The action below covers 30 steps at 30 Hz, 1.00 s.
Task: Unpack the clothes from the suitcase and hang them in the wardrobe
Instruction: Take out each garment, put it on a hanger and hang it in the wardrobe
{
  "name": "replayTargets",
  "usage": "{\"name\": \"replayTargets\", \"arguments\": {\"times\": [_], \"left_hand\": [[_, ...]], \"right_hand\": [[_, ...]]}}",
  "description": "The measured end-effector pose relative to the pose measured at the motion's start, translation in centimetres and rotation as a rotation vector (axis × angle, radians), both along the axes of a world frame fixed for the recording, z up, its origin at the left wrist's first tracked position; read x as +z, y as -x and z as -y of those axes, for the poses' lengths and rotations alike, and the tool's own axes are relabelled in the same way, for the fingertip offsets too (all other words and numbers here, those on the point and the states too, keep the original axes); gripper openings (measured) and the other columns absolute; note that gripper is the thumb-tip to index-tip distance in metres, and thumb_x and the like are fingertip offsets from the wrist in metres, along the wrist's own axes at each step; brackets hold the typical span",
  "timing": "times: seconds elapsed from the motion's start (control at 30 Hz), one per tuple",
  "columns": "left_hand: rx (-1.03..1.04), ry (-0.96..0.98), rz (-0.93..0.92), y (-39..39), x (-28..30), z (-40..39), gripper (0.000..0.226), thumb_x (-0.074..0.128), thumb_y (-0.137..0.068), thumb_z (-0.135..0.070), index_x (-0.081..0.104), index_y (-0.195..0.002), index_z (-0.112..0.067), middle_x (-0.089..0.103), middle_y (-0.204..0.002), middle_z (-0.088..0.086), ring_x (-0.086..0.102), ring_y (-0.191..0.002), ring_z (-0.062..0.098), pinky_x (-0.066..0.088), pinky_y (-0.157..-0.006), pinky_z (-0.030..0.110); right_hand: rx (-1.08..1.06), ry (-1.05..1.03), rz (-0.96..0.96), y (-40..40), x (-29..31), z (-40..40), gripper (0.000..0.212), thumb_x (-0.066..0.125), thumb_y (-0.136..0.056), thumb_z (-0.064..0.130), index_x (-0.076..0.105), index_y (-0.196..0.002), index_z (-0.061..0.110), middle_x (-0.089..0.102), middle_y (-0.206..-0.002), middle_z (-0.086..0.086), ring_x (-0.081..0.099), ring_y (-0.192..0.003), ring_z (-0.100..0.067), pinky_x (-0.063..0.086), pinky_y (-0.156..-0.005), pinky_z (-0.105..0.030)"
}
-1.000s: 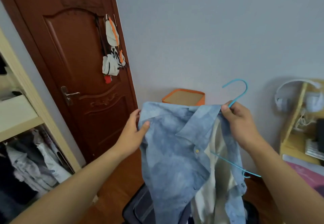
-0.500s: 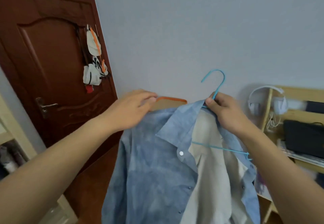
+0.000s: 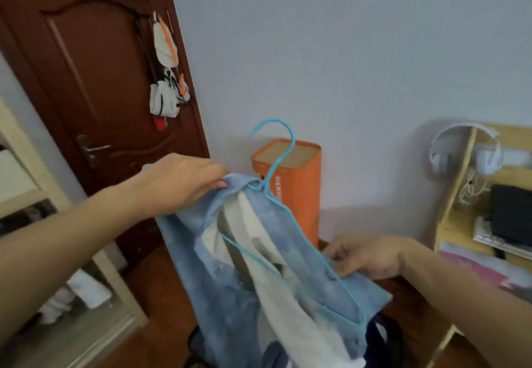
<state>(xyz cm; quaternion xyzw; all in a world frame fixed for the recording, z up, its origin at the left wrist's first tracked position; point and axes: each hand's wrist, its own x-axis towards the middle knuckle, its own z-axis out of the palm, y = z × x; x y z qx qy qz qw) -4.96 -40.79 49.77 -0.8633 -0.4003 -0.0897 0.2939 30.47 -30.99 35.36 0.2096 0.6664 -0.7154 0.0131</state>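
Right hand: the right hand (image 3: 371, 258) is held low at the right side of a mottled blue button-up shirt with a pale cream lining (image 3: 218, 290); its fingers are curled onto the front edge of the cloth, beside the lower arm of the hanger.
Left hand: the left hand (image 3: 181, 183) is laid over the collar and shoulder, fingertips pinching the fabric near the hanger's neck.
Hanger: a thin turquoise wire hanger (image 3: 276, 166) is lodged inside the collar, tilted, one arm running down under the cloth, the hook free above.
Shirt position: held in the air between both hands, above a dark open suitcase (image 3: 383, 336) that is only partly seen.
Step in hand: judged to be seating the shirt on the hanger; hanging is not yet done.
Next move: the right shoulder would need to be drawn over the hanger arm and the hanger levelled.
Wardrobe: a cream-framed wardrobe (image 3: 26, 183) is seen at the left.
Beyond: an orange fabric box (image 3: 305, 183) is set against the wall.
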Motion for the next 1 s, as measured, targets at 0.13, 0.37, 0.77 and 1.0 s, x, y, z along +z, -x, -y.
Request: {"name": "replayTargets", "arguments": {"times": [0.13, 0.37, 0.77, 1.0], "left_hand": [[0.085, 0.091, -0.088, 4.6, -0.9, 3.0, 0.046, 0.023, -0.108, -0.047, 0.060, -0.102, -0.021, 0.061, -0.081, -0.005, 0.064, -0.064, 0.022, 0.047, -0.043, 0.035], [0.697, -0.001, -0.229, 6.6, 0.6, 5.7, 0.030, 0.028, -0.106, -0.049, 0.050, -0.107, -0.028, 0.066, -0.096, -0.002, 0.070, -0.089, 0.029, 0.041, -0.061, 0.036], [0.719, -0.249, 0.571, 14.8, 2.1, 14.0, 0.020, 0.053, -0.100, -0.034, 0.065, -0.095, -0.020, 0.072, -0.082, 0.006, 0.066, -0.083, 0.037, 0.048, -0.064, 0.042], [0.697, -0.349, 0.880, 20.7, 0.6, 22.2, 0.015, 0.059, -0.101, -0.032, 0.072, -0.097, -0.026, 0.064, -0.069, -0.012, 0.058, -0.067, -0.003, 0.043, -0.063, 0.028]], "right_hand": [[-0.503, -0.079, -0.033, 3.2, -1.5, -1.7, 0.031, 0.062, -0.095, 0.029, 0.075, -0.095, 0.000, 0.075, -0.098, -0.017, 0.072, -0.085, -0.026, 0.057, -0.083, -0.042], [-0.698, -1.273, 0.123, 13.0, 6.1, -5.5, 0.039, 0.042, -0.104, 0.037, 0.068, -0.091, 0.011, 0.072, -0.094, -0.018, 0.065, -0.089, -0.037, 0.049, -0.078, -0.041], [-0.715, -0.997, -0.193, 30.2, 15.0, 1.7, 0.026, 0.042, -0.105, 0.020, 0.065, -0.096, 0.010, 0.067, -0.091, -0.009, 0.061, -0.086, -0.024, 0.050, -0.075, -0.032], [-0.247, -1.402, -0.324, 38.5, 13.8, 5.8, 0.034, 0.034, -0.101, 0.040, 0.059, -0.098, 0.017, 0.063, -0.091, 0.000, 0.058, -0.089, -0.023, 0.046, -0.084, -0.046]]}}
